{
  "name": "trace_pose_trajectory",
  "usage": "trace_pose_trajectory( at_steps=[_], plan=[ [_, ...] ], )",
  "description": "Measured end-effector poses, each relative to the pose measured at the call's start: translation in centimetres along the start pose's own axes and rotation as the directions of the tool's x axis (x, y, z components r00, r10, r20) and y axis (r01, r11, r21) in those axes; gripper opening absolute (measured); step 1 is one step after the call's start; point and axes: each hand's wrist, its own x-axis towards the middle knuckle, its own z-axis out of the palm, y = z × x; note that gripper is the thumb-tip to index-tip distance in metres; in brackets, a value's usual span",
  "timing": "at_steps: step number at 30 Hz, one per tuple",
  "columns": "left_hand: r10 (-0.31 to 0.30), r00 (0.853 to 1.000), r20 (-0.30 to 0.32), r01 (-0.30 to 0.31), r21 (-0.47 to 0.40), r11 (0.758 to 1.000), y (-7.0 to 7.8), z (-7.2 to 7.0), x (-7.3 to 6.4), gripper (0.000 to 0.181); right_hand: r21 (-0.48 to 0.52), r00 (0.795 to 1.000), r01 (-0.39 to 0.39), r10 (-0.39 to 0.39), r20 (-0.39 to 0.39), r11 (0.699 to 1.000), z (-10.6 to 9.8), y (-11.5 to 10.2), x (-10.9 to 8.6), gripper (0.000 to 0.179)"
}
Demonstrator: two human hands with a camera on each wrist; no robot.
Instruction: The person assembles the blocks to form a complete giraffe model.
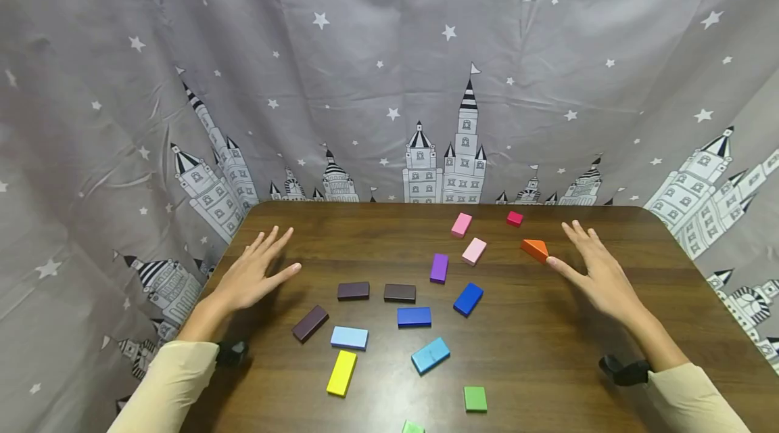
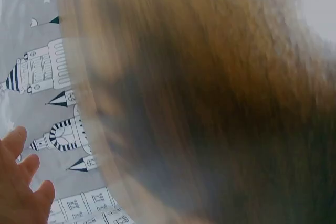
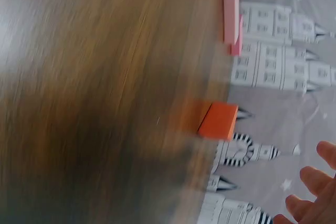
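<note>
My left hand (image 1: 251, 274) is over the left side of the table with fingers spread and nothing in it. The nearest blocks to it are a dark brown block (image 1: 310, 323) and another dark block (image 1: 353, 291). On the right, my right hand (image 1: 599, 277) is also spread and holds nothing. Its thumb tip overlaps the corner of an orange triangular block (image 1: 534, 249) in the head view. The right wrist view shows that orange block (image 3: 218, 120) apart from the fingertips (image 3: 315, 180). Only fingers (image 2: 29, 169) of the left hand show in its wrist view, with bare tabletop beside them.
Scattered mid-table are pink blocks (image 1: 461, 225), a purple block (image 1: 439, 268), blue blocks (image 1: 414, 317), a light blue block (image 1: 349, 337) and a yellow block (image 1: 342, 373). A red block (image 1: 514, 218) lies far back, a green block (image 1: 475, 399) in front. A castle-print curtain (image 1: 377, 81) hangs behind.
</note>
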Motion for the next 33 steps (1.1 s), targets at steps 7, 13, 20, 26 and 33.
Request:
trace_pose_trajectory(
  at_steps=[7, 13, 20, 26, 33],
  plan=[
    [0.055, 0.998, 0.005, -0.054, -0.026, 0.998, 0.7, 0.6, 0.3, 0.076, 0.064, 0.998, 0.050, -0.053, 0.043, 0.997, 1.3, -2.5, 0.1, 0.075],
    [0.092, 0.996, 0.018, -0.091, -0.055, 0.994, 1.3, 1.4, 0.4, 0.076, 0.077, 0.991, 0.108, -0.113, 0.070, 0.991, 2.7, -4.0, 0.1, 0.074],
    [0.165, 0.986, 0.012, -0.164, -0.087, 0.983, 2.2, 2.6, 0.4, 0.073, 0.111, 0.982, 0.146, -0.158, 0.104, 0.983, 4.5, -5.6, 0.3, 0.072],
    [0.249, 0.969, 0.005, -0.246, -0.124, 0.961, 3.2, 3.3, 0.4, 0.069, 0.149, 0.975, 0.172, -0.190, 0.118, 0.974, 6.4, -7.4, 0.2, 0.070],
    [0.279, 0.959, 0.053, -0.261, -0.224, 0.939, 4.5, 3.7, 0.6, 0.063, 0.250, 0.952, 0.244, -0.281, 0.121, 0.937, 8.5, -10.0, 0.2, 0.062]
  ],
)
